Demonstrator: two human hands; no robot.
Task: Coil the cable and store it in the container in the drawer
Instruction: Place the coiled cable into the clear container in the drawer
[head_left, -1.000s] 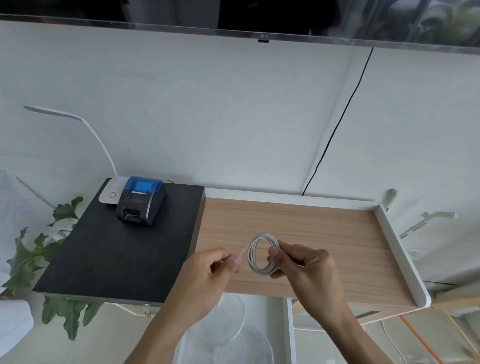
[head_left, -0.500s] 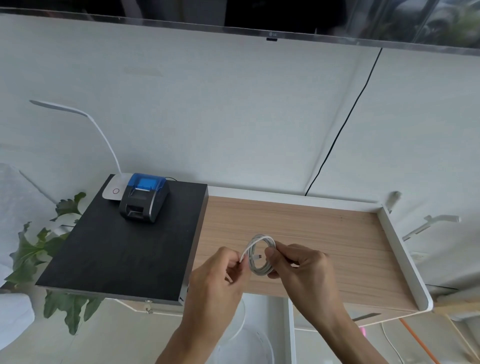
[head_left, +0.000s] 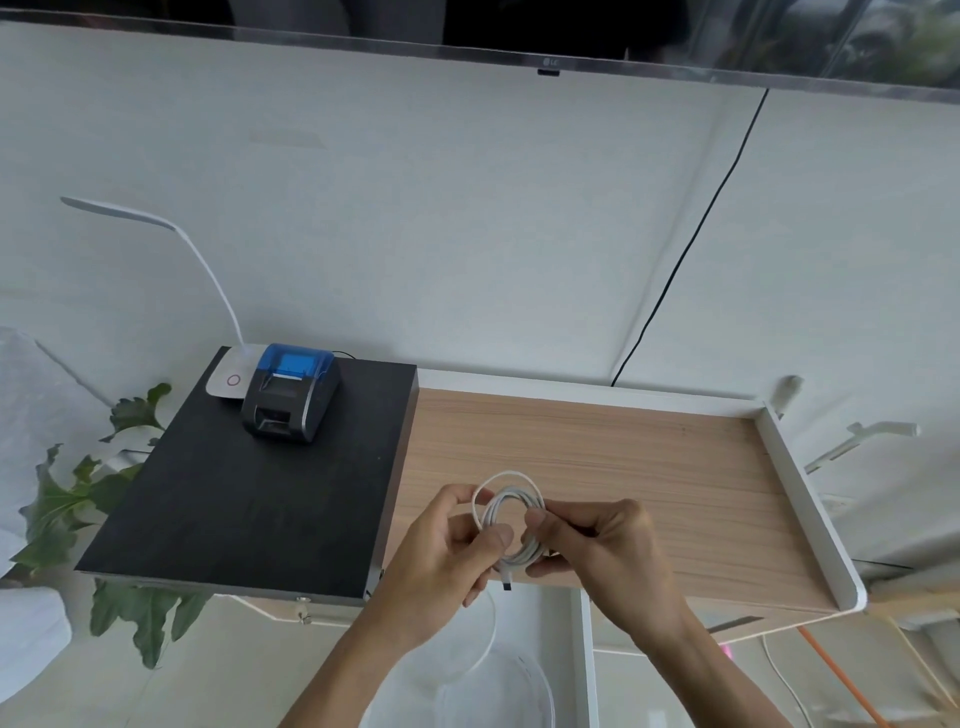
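A white cable (head_left: 511, 506) is wound into a small coil, held upright above the front of the wooden desk (head_left: 649, 467). My right hand (head_left: 602, 551) pinches the coil's right side. My left hand (head_left: 447, 551) grips its left side, thumb across the loops. A short plug end (head_left: 506, 582) hangs below the coil. Below the desk's front edge the white drawer (head_left: 586, 665) stands open, and clear round containers (head_left: 493, 691) lie inside it, partly hidden by my forearms.
A black board (head_left: 249, 499) covers the desk's left part, carrying a blue-lidded small printer (head_left: 291, 395) and a white lamp base (head_left: 228, 376). A raised white rim (head_left: 800, 493) bounds the desk's right side. Green leaves (head_left: 78, 499) hang at the left. A black wire (head_left: 691, 239) runs down the wall.
My left hand has moved in from holding the loose tail to gripping the coil itself. The tail is now wound in, leaving only the plug end hanging.
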